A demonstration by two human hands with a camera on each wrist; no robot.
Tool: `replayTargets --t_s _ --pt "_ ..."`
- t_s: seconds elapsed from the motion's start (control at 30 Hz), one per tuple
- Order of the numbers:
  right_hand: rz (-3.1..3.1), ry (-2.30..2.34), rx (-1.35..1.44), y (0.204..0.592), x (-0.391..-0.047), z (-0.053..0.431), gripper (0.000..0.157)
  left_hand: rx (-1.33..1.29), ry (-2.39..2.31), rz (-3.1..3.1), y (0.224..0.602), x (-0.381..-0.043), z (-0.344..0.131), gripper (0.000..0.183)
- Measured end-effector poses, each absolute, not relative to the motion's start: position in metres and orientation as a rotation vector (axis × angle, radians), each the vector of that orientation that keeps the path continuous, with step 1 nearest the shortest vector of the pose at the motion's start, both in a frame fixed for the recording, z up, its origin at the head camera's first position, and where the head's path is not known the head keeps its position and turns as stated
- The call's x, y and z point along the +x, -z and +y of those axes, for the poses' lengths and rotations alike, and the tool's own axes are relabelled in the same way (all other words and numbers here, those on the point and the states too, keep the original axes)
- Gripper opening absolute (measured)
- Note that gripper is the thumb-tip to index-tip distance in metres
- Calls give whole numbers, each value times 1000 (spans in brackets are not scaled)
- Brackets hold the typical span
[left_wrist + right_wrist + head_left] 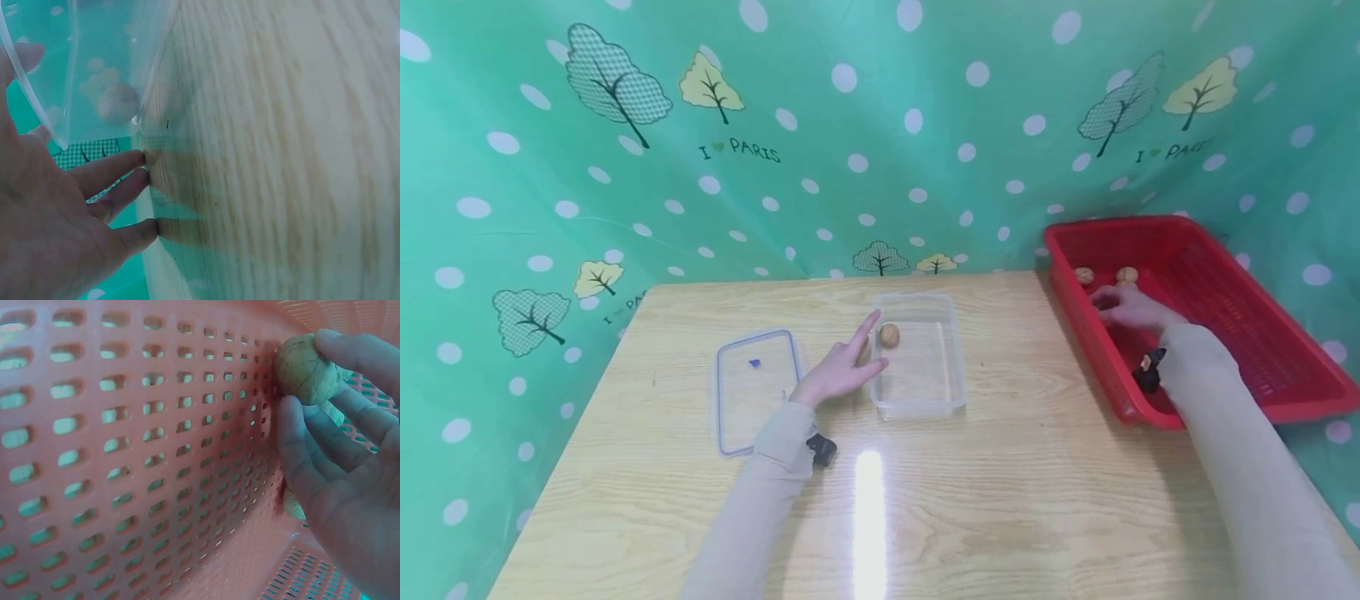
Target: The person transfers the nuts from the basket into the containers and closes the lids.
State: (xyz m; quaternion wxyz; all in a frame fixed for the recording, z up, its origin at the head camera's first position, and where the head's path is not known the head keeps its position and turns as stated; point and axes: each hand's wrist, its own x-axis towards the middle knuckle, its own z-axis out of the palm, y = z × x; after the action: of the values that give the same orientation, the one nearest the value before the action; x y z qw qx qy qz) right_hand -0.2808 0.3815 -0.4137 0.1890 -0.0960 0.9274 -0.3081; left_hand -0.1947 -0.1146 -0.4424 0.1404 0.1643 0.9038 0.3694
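Note:
My right hand (1131, 308) is down inside the red basket (1108, 367), near its left wall. In the right wrist view its thumb and fingers pinch a round tan walnut (306, 369) beside the perforated wall. Two other walnuts, one at the left wall (1083, 275) and one further right (1126, 275), lie beyond that hand. My left hand (838, 371) is spread at the left side of a clear plastic container (955, 358), its index finger and thumb at the rim. Other fingertips (144, 231) rest on the table. One walnut (889, 336) sits inside the container.
A clear lid (760, 392) with a blue seal lies on the wooden table (985, 500), left of the container and partly behind the left wrist. A green dotted cloth (820, 108) hangs behind the table. The basket stands at the table's right side.

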Motion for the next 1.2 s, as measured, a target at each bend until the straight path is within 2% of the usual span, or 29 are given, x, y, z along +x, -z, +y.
replayTargets --t_s 0.33,0.67,0.97,1.2 --pt "2623 1015 -181 409 -284 390 62 478 -1089 2614 443 -195 -116 81" --pt "2705 1141 -172 392 -279 394 55 439 -1091 2600 442 -195 -116 80" --pt "2729 1216 -140 367 -271 382 62 441 -1080 2603 441 -191 -115 78" --pt "2691 1323 -104 352 -266 373 60 442 -1073 2608 443 -190 -114 78"
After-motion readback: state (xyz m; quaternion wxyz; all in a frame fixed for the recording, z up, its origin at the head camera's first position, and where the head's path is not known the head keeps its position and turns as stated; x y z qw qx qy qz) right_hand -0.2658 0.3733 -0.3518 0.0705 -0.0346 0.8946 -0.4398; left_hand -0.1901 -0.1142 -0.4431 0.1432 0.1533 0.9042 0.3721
